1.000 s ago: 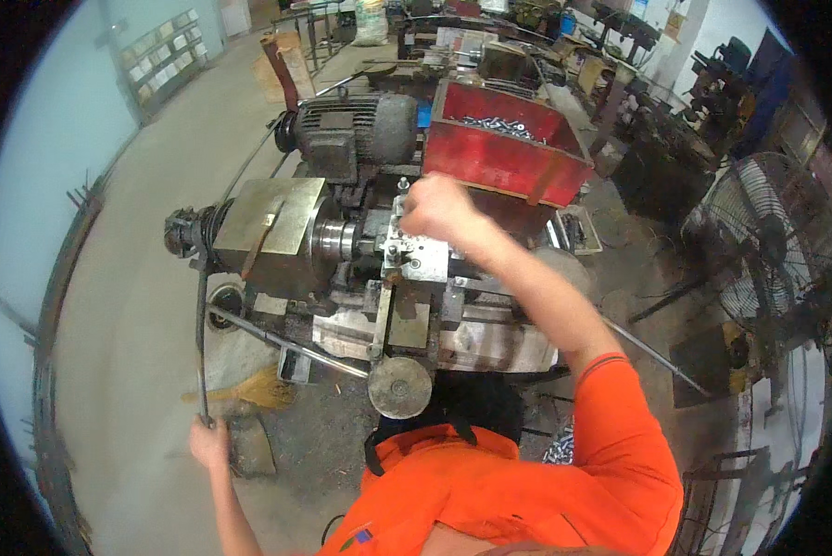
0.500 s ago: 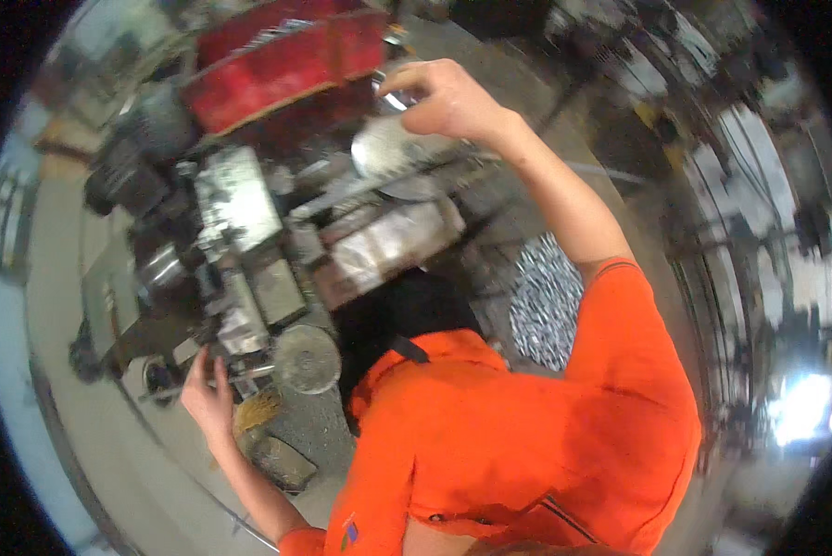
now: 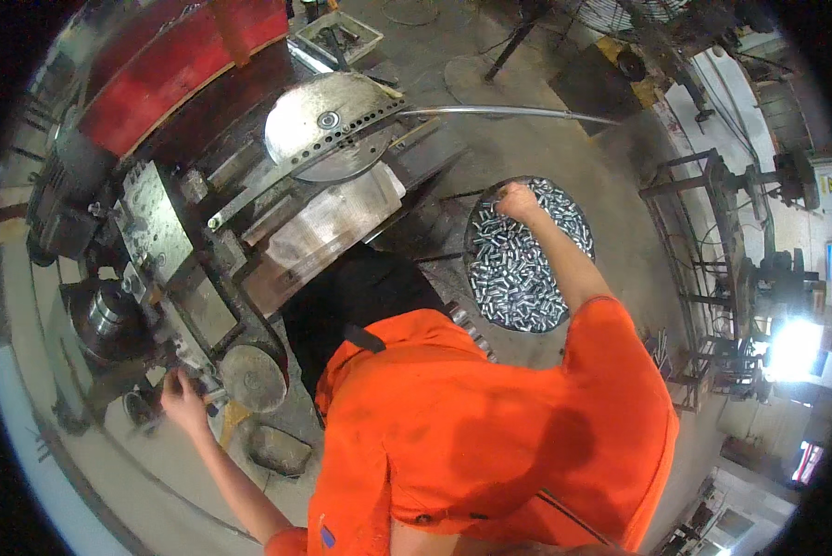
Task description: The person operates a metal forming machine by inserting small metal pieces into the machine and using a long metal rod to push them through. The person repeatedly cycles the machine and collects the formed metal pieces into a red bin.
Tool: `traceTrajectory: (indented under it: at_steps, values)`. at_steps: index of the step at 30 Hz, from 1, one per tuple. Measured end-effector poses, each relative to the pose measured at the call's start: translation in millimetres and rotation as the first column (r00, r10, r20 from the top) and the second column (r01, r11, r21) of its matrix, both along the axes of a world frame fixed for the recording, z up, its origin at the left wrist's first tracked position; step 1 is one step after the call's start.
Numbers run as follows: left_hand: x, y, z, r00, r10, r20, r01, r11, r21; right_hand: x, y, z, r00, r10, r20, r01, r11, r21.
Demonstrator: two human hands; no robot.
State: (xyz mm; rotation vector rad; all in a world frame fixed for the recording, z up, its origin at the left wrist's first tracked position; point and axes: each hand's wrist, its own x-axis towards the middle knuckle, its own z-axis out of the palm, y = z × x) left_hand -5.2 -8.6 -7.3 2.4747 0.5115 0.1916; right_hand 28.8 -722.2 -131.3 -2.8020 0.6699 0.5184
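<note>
My right hand is over a round tub heaped with short shiny metal cylinders. Its fingers are curled together at the pile's far edge, and what they hold, if anything, is hidden. At the lower left, my left hand is beside the machine's front end, close to a round metal disc. Its fingers look loosely bent and apart, with nothing visible between them. A large round metal plate with a perforated bar across it lies on the machine between my hands.
A red metal housing rises at the upper left. From the perforated bar a long rod sticks out rightward. A small tray with tools stands behind the plate. Metal racks line the right side. A scoop-like pan lies low left.
My right hand has come down and rightward from beside the large round plate to the tub of cylinders. My left hand stays by the machine's front end. The whole view has shifted.
</note>
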Motion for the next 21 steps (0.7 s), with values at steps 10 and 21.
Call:
traceTrajectory:
  at_steps: [10,21]
  values:
    - [-3.8,-0.1,-0.8,0.998,0.041,0.041,-0.042,0.999,0.029,10.4,15.0,-21.0,0.998,0.017,-0.065,-0.019,0.999,-0.026]
    - [-6.0,-3.8,7.8,0.997,-0.032,0.064,0.037,0.995,-0.093,-25.2,25.8,-17.6,0.829,0.044,0.557,-0.080,0.996,0.041]
